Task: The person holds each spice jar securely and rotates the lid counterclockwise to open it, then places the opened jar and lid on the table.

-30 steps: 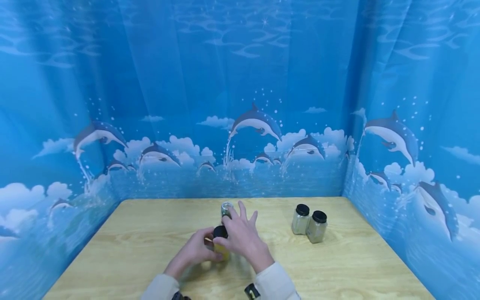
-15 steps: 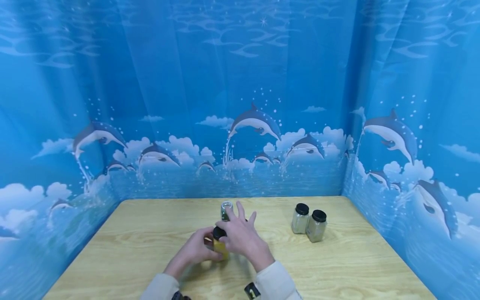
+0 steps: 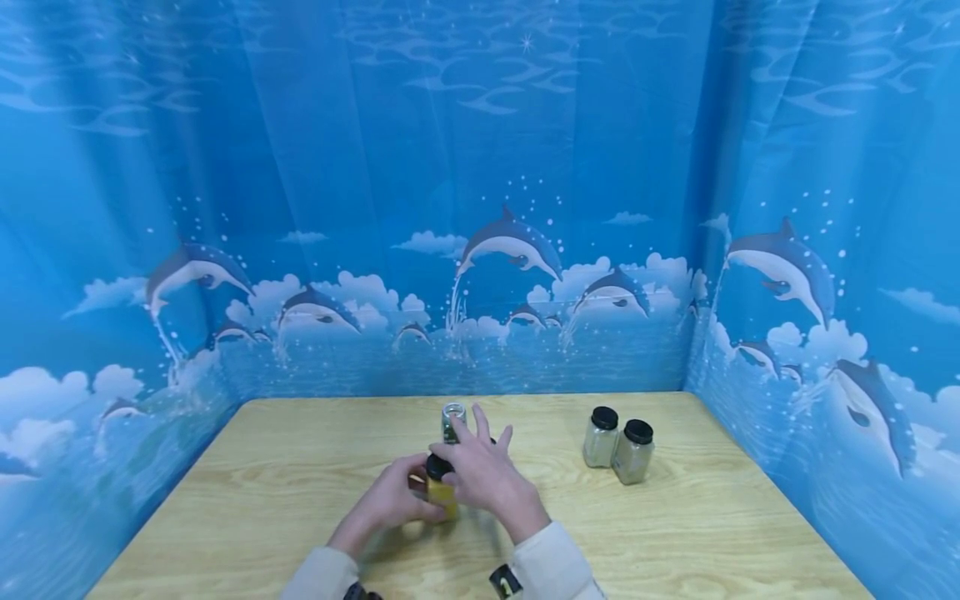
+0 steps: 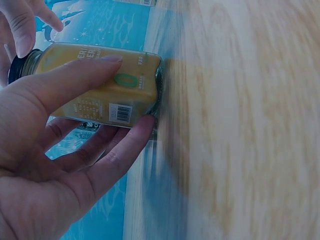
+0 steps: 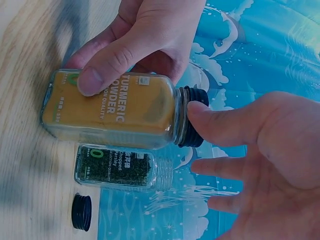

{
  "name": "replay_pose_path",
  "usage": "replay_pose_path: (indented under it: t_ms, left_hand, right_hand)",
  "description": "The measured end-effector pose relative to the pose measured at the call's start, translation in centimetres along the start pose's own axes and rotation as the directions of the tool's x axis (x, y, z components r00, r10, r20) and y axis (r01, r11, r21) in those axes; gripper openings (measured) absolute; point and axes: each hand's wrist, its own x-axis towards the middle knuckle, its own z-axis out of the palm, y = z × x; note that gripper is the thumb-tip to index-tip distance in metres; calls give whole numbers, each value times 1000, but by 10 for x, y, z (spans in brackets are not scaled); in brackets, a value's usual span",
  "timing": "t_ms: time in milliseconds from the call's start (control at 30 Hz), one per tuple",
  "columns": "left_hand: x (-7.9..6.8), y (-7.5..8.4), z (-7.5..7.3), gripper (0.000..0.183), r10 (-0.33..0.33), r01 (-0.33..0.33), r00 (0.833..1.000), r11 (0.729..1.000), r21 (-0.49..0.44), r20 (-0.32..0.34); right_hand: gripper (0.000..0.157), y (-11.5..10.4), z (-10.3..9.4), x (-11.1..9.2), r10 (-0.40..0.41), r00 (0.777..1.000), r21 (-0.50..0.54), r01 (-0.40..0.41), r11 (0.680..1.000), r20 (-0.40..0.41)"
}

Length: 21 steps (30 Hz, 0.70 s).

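Right wrist view: turmeric jar (image 5: 132, 122) reads "TURMERIC", then "OWDER" and "ION QUALITY", both cut short by the left thumb; beyond it stands the parsley jar (image 5: 117, 167), marked "Chopped Parsley" and "ELECTION QUALITY" under Chinese characters. Each bears a green ring mark; finer print too small to read. Left wrist view: side of turmeric jar shows a barcode (image 4: 120, 113), a green oval (image 4: 126, 80) and lettering partly behind the thumb. Left hand (image 3: 396, 493) grips the turmeric jar, thumb on one face, fingers round the other. Right hand (image 3: 489, 473) pinches its black screw cap (image 5: 193, 137) between thumb and forefinger, remaining fingers spread. Jar upright at the near middle of the wood-grain table (image 3: 720, 525); whether its base touches, cannot tell. Parsley jar just behind it, threaded mouth open; loose black lid (image 5: 81, 212) lies near on its right. Well to the right, pale-filled jar (image 3: 601, 446) and brownish jar (image 3: 632, 460) stand side by side, both capped, labels unreadable. Against 1.0 s ago: right forefinger has shifted from before the parsley jar to the cap's far edge, exposing more of that jar; left grip and capped pair unchanged. Against 0.5 s ago: hardly any difference.
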Motion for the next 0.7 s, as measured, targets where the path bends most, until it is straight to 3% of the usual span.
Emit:
replay_pose_path:
  t_ms: [200, 400, 700]
  left_hand:
    - [0, 0, 0, 54, 4, -4, 1000, 1000, -6, 8]
    - [0, 2, 0, 51, -4, 4, 1000, 1000, -1, 6]
    - [0, 2, -1, 50, -11, 11, 1000, 1000, -7, 16]
  right_hand:
    - [58, 1, 1, 1, 10, 1000, 15, -9, 1000, -23]
    - [52, 3, 3, 4, 45, 994, 9, -44, 999, -100]
    - [40, 3, 6, 5, 43, 992, 12, -42, 999, -118]
